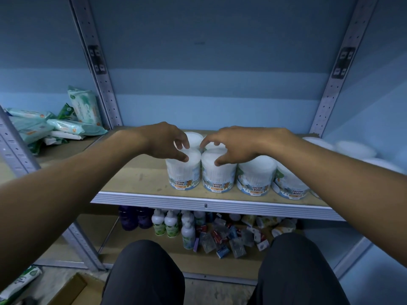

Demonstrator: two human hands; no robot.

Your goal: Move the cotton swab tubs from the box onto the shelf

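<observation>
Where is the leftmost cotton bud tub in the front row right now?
In the head view, the leftmost front tub stands upright near the middle of the wooden shelf, beside the next tub, with the left hand over its lid.

A single head-worn wide-angle camera looked forward and down from close range, facing the shelf (154, 179) squarely, with both forearms reaching into view and the knees below.
</observation>
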